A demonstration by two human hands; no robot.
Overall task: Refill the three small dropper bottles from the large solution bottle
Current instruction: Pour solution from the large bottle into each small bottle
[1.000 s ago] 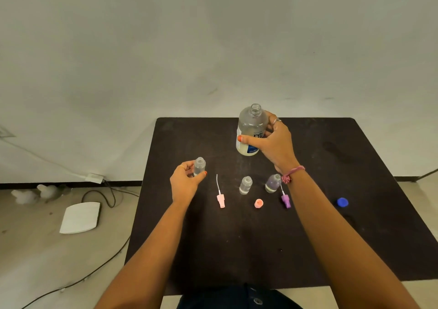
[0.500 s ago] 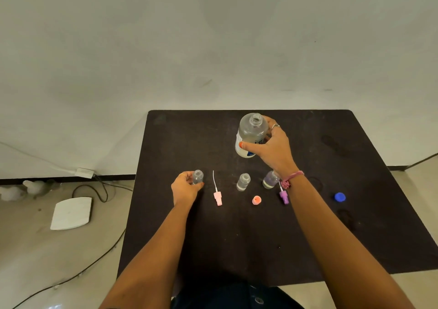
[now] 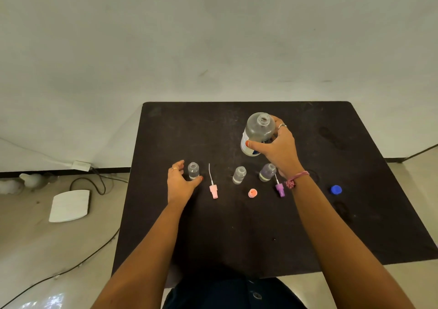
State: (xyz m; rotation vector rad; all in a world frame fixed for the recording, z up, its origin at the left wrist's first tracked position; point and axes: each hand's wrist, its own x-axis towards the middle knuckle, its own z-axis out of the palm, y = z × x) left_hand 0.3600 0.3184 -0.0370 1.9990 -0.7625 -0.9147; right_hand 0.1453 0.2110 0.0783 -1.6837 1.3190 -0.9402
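Left hand (image 3: pixel 180 183) low over the dark bench (image 3: pixel 237 237), fingers loosely spread, cupped beside the leftmost small bottle (image 3: pixel 193 171), thumb tip at its base, whether touching cannot tell. Bottle upright, uncapped, standing on the bench. Just right of that hand, a pink dropper cap (image 3: pixel 213 190) lying flat, thin tube pointing away. Further right, between the two hands, a second small bottle (image 3: pixel 239 175) upright and open, an orange cap (image 3: pixel 252 193) nearer the body. Third small bottle (image 3: pixel 267 172), purplish, open, just under the right wrist, a purple dropper cap (image 3: pixel 279 189) lying beside it. Right hand (image 3: pixel 278 147) wrapped around the large bottle (image 3: pixel 257 134), thumb across the label, fingers behind; bottle open-mouthed, tilted, held beyond the middle and purplish bottles. Well right of that hand, a blue cap (image 3: pixel 336 189) alone on the bench
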